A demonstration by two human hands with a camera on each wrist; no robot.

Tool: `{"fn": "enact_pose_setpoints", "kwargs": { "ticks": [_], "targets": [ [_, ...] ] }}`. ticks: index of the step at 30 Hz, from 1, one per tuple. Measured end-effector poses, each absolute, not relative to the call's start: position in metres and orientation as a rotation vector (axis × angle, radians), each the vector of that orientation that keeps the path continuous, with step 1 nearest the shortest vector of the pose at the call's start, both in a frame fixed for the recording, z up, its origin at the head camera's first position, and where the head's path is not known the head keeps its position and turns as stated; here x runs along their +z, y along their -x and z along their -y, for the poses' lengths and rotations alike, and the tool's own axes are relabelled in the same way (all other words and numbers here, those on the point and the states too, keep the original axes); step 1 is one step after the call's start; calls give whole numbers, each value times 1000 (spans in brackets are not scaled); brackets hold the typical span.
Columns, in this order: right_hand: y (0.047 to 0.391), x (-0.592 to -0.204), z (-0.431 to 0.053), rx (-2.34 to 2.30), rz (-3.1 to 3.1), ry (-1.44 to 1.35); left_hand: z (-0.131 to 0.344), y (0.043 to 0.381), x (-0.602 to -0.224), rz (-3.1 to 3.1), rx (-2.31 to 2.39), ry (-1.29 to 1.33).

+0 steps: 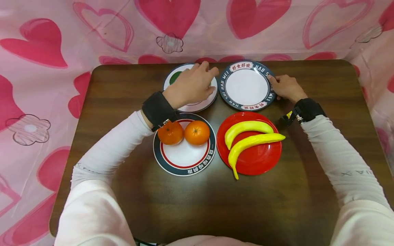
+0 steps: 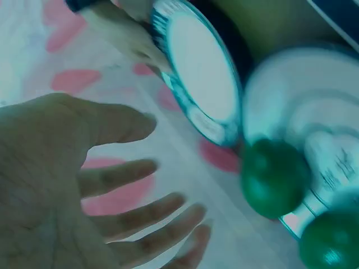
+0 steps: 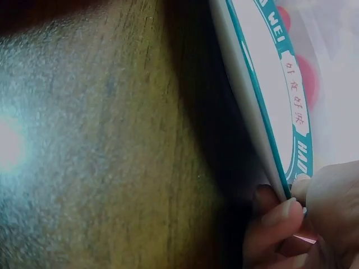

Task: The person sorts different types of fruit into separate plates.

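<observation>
Green fruits (image 2: 275, 179), oranges (image 1: 197, 133), bananas (image 1: 246, 143) number two each; left fingers (image 2: 146, 213) spread, right fingers (image 3: 277, 218) pinch one of four plates (image 1: 246, 87).

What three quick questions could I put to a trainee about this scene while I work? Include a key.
1. True or false: the two bananas lie on the red plate and the two oranges on the dark-rimmed plate beside it.
2. Which does the right hand grip?
a) a banana
b) the rim of the lettered plate
c) an orange
3. In the left wrist view, how many round green objects show near the left hand?

Key: 1. True. 2. b. 3. Two.
</observation>
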State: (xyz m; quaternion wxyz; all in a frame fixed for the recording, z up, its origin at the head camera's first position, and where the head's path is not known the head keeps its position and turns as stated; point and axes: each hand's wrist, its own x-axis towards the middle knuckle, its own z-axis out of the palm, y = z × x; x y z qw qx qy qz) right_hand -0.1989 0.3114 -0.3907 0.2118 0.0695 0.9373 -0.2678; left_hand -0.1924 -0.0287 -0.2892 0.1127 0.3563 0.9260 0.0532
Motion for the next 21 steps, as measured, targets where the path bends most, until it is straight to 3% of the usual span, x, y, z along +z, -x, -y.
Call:
{"fn": "enact_pose_setpoints", "kwargs": {
  "ticks": [10, 21],
  "targets": [
    [203, -387, -297, -666, -2600, -211, 51, 235, -313, -2726, 205, -835],
    [200, -383, -292, -654, -2595, -240, 47, 248, -329, -2651, 83, -898]
  ]
}}
